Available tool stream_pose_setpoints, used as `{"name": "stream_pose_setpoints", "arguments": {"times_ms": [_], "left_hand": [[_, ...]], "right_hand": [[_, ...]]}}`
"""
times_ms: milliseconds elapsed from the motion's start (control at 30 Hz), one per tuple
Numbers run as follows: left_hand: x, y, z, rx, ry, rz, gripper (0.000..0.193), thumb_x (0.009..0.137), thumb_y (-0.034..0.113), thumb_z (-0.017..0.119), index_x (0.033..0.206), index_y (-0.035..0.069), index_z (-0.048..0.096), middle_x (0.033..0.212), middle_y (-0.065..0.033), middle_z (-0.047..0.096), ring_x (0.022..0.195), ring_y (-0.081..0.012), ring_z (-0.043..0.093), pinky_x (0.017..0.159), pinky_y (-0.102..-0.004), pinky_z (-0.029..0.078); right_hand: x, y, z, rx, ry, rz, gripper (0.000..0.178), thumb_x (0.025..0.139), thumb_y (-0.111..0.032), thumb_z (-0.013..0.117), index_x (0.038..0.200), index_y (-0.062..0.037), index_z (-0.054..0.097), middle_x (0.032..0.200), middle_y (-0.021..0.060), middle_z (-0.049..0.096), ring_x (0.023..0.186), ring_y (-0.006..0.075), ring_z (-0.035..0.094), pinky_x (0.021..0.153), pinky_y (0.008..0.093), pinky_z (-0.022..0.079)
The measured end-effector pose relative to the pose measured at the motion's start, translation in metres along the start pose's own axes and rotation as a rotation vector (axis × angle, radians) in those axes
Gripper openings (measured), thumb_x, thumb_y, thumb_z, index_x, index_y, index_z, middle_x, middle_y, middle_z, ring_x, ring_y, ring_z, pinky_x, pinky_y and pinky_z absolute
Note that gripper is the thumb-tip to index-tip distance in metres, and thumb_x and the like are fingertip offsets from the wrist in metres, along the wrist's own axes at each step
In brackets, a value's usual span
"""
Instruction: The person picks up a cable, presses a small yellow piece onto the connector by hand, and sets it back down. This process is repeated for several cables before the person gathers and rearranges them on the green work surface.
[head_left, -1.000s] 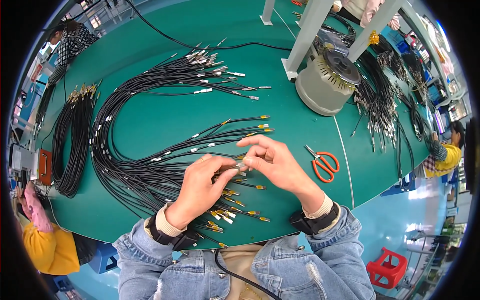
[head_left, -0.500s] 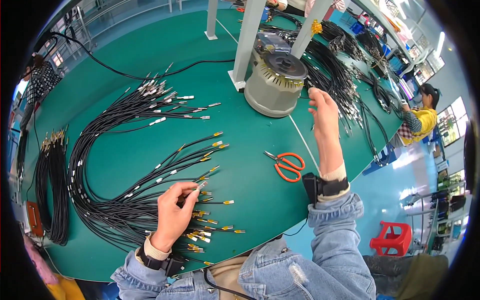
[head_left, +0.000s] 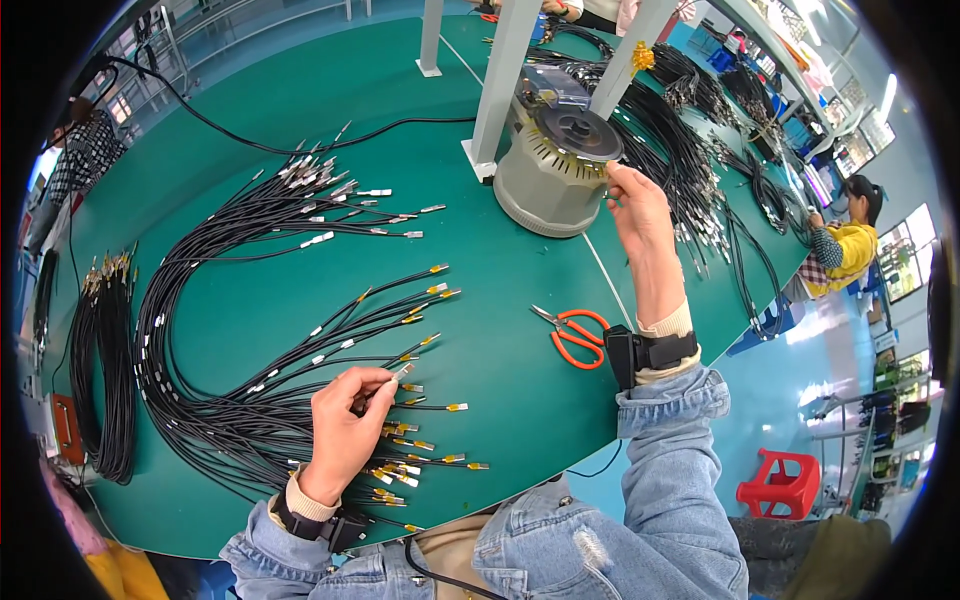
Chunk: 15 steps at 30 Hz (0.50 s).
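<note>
My left hand (head_left: 345, 425) is closed in a pinch on the metal-tipped end of a black cable (head_left: 405, 371), just above the green tabletop. Around it fan out the ends of many black cables (head_left: 270, 410), several with yellow wraps behind their connectors. My right hand (head_left: 642, 210) reaches to the rim of a round grey dispenser (head_left: 545, 190) with a dark disc on top. Thumb and forefinger are pinched together beside small yellow strips (head_left: 560, 160) on that rim; whether a strip is between them is too small to tell.
Orange-handled snips (head_left: 578, 338) lie between my hands. A bent bundle of cables with bare connectors (head_left: 320, 175) and a hanging-loop bundle (head_left: 105, 370) lie to the left. Grey posts (head_left: 500, 90) stand by the dispenser. More cables (head_left: 660, 130) lie behind; a person in yellow (head_left: 850, 250) sits at right.
My right hand has moved a little left, from beside the dispenser to its rim, and its fingers have come together in a pinch. My left hand keeps its pinch on the cable end.
</note>
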<state>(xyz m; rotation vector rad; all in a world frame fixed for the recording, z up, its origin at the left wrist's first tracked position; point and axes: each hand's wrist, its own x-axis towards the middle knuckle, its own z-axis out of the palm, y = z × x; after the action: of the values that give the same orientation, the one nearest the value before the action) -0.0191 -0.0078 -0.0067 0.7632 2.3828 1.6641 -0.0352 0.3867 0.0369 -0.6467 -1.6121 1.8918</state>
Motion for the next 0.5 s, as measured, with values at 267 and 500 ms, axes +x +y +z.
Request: {"name": "stream_pose_setpoints", "arguments": {"times_ms": [267,500], "left_hand": [[-0.006,0.003,-0.005,0.008,0.114,-0.015,0.008,0.082,0.001,0.066,0.089,-0.002,0.064,0.073,-0.0050,0.064,0.060,-0.0076,0.059,0.054,-0.0196,0.044],[-0.009,0.010,-0.007,0.016,0.121,0.030,0.011,0.082,-0.001,0.066,0.093,-0.001,0.066,0.074,-0.0042,0.066,0.063,-0.0065,0.060,0.055,-0.0187,0.045]], "right_hand": [[-0.117,-0.002,0.062,0.065,-0.223,-0.132,0.007,0.086,-0.009,0.063,0.088,-0.0025,0.060,0.081,0.0002,0.055,0.075,0.0081,0.048,0.069,0.0230,0.037],[-0.239,0.053,0.121,0.155,-0.507,0.176,0.002,0.086,0.001,0.062,0.087,-0.0002,0.060,0.087,0.0004,0.056,0.081,0.0079,0.052,0.075,0.0221,0.043]]}}
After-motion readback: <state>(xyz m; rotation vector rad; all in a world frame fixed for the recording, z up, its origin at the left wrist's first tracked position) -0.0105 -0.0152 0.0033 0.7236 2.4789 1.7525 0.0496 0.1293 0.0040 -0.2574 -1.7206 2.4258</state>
